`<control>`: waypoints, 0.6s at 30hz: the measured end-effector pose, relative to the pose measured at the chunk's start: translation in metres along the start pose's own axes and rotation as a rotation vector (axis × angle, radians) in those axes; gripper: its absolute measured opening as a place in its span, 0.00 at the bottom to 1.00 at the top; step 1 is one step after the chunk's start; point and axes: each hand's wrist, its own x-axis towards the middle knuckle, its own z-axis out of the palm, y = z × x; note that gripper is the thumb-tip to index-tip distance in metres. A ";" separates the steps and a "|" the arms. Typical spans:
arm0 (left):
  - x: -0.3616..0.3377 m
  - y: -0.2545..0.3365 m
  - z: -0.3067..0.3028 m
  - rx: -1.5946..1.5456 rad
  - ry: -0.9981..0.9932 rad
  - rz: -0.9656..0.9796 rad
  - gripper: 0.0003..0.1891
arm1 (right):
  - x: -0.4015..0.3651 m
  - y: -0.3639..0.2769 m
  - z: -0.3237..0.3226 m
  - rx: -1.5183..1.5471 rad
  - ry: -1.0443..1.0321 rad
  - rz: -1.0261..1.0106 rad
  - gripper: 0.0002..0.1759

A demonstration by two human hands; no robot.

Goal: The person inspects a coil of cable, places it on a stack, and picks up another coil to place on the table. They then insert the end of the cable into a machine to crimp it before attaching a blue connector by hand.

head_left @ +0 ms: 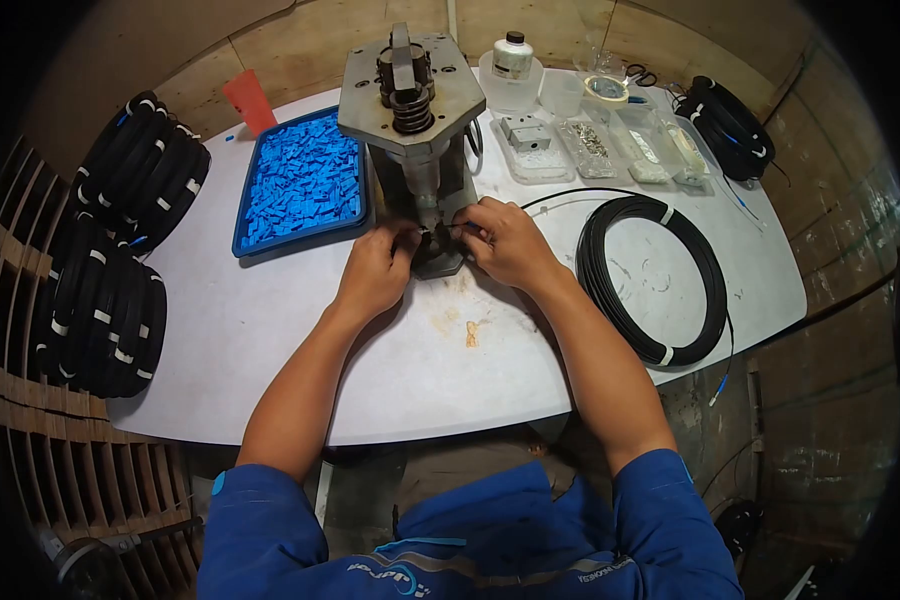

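Observation:
A metal bench press (pixel 415 110) stands at the far middle of the table, a spring on its top plate. Both hands meet at its lower jaw (pixel 436 240). My right hand (pixel 510 240) pinches a black cable (pixel 560 192), which runs from the coil (pixel 715 290) lying on the right of the table. From the left side, my left hand (pixel 375 265) has its fingers closed at the jaw. Whatever lies between those fingertips is too small and dark to make out. The cable's end at the jaw is hidden too.
A dark tray (pixel 238 242) full of small blue pieces sits left of the press, near a red cup (pixel 250 103). Bundled black coils (pixel 105 310) line the left edge. Behind on the right are small-parts boxes (pixel 588 150), a bottle (pixel 512 58), tape (pixel 606 88) and scissors (pixel 642 75).

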 end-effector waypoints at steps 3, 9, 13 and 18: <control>0.000 0.001 0.000 -0.004 -0.008 -0.017 0.11 | 0.000 -0.001 -0.001 0.002 -0.003 0.006 0.07; 0.000 -0.001 0.001 -0.004 0.002 0.000 0.11 | 0.000 0.000 0.001 0.000 0.005 -0.005 0.07; 0.000 0.000 0.000 -0.010 0.003 -0.030 0.11 | 0.000 0.000 0.001 0.004 0.011 -0.007 0.07; 0.000 0.002 0.001 -0.012 0.008 -0.022 0.10 | 0.000 -0.001 0.001 0.012 0.030 -0.019 0.06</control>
